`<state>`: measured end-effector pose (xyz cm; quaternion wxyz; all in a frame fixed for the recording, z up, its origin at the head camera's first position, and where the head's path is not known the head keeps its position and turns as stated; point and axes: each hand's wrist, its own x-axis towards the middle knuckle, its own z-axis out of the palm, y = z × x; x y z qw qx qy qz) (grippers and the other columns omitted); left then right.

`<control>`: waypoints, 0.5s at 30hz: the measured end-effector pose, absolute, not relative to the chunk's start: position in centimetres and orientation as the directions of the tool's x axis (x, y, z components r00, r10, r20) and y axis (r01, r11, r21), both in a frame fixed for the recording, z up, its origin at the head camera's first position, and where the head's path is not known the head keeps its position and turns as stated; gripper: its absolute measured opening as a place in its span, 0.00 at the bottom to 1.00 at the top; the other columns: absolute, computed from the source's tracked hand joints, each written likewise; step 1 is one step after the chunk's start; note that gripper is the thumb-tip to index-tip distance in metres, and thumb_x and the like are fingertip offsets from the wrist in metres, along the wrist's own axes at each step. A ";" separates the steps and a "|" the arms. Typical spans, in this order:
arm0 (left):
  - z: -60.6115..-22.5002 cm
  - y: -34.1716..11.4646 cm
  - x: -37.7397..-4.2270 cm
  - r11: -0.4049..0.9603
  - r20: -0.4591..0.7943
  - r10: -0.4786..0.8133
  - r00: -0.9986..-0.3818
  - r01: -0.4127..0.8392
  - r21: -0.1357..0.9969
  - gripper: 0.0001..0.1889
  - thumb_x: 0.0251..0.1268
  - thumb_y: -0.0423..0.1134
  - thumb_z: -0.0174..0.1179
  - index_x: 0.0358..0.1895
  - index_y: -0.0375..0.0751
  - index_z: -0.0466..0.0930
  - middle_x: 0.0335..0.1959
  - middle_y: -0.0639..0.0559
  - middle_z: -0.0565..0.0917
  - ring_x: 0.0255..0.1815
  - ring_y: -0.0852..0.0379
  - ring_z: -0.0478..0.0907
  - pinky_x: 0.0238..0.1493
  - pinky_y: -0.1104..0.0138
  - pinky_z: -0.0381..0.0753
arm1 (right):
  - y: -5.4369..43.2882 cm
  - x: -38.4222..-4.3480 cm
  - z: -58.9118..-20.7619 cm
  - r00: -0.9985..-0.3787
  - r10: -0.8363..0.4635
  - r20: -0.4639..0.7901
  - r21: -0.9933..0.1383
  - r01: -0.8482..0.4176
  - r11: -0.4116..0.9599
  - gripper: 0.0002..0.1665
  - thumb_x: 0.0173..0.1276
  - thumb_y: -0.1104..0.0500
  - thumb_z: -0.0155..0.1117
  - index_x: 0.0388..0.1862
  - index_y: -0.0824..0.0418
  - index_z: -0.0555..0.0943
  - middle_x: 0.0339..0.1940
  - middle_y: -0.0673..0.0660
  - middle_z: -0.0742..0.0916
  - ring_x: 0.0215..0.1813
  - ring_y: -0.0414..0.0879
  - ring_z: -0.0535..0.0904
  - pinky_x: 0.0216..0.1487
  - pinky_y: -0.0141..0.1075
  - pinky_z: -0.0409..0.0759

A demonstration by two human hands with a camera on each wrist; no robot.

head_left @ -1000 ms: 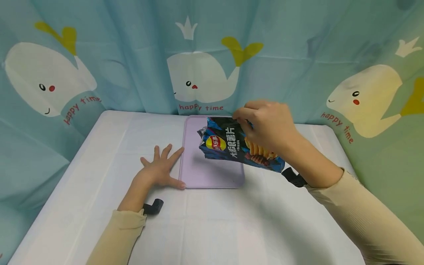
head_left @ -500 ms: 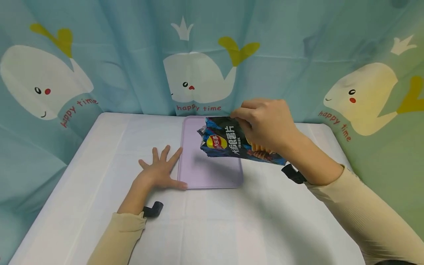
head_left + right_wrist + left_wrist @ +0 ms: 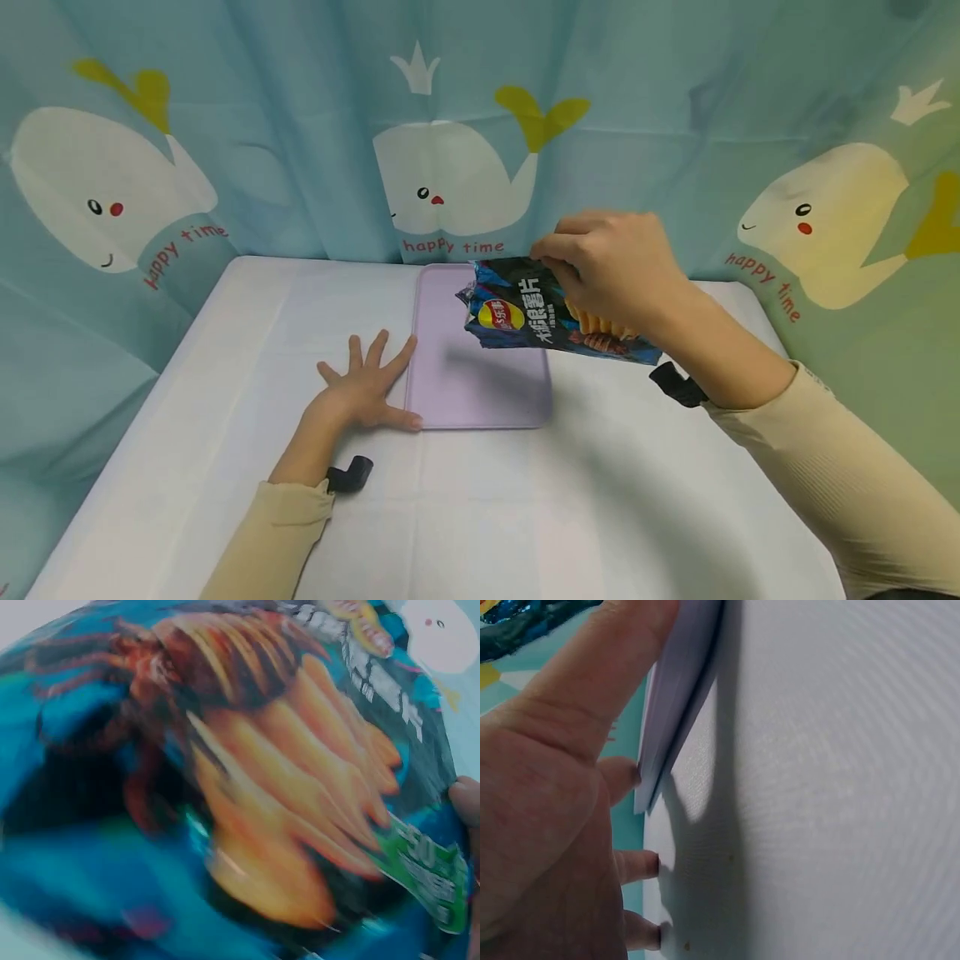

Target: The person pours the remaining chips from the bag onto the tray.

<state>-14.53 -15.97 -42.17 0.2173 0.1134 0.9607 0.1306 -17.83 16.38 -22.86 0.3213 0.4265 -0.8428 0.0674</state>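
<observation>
My right hand pinches the upper edge of a dark blue potato chip bag and holds it sideways above a pale purple tray. The bag's left end looks torn, with silvery lining showing there. In the right wrist view the printed front of the chip bag fills most of the picture, blurred. Fingers spread, my left hand is at the tray's left edge, thumb at the near corner. The left wrist view shows the thumb and a finger of the left hand against the tray's side wall.
A white cloth covers the table. Behind it hangs a blue-green curtain with whale prints, close to the table's far edge. Small specks lie on the cloth near the left fingertips.
My right hand and the chip bag have moved slightly up and to the right over the last half second. The left hand stays at the tray's edge.
</observation>
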 end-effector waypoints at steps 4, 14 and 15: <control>-42.3 -15.9 -14.7 0.940 -0.385 0.266 -0.884 0.149 0.307 0.68 0.38 0.76 0.70 0.82 0.60 0.38 0.82 0.36 0.33 0.76 0.21 0.23 0.55 0.16 0.30 | 16.3 -17.9 -22.5 -0.415 -0.685 0.599 0.184 -0.761 0.622 0.13 0.63 0.68 0.63 0.34 0.53 0.90 0.21 0.50 0.84 0.19 0.46 0.75 0.13 0.37 0.62; -42.5 -16.0 -14.8 0.941 -0.389 0.262 -0.883 0.146 0.304 0.68 0.37 0.76 0.70 0.82 0.61 0.38 0.82 0.36 0.32 0.76 0.21 0.22 0.54 0.16 0.29 | 15.8 -17.8 -23.0 -0.425 -0.698 0.576 0.170 -0.773 0.611 0.12 0.64 0.67 0.64 0.33 0.52 0.90 0.20 0.50 0.83 0.19 0.44 0.74 0.13 0.36 0.61; -42.5 -15.9 -14.8 0.941 -0.390 0.263 -0.882 0.145 0.306 0.68 0.37 0.76 0.70 0.82 0.61 0.38 0.82 0.36 0.32 0.76 0.21 0.22 0.54 0.16 0.29 | 15.8 -17.8 -23.0 -0.419 -0.698 0.581 0.174 -0.774 0.609 0.12 0.64 0.67 0.64 0.33 0.52 0.90 0.20 0.50 0.83 0.19 0.44 0.74 0.13 0.36 0.61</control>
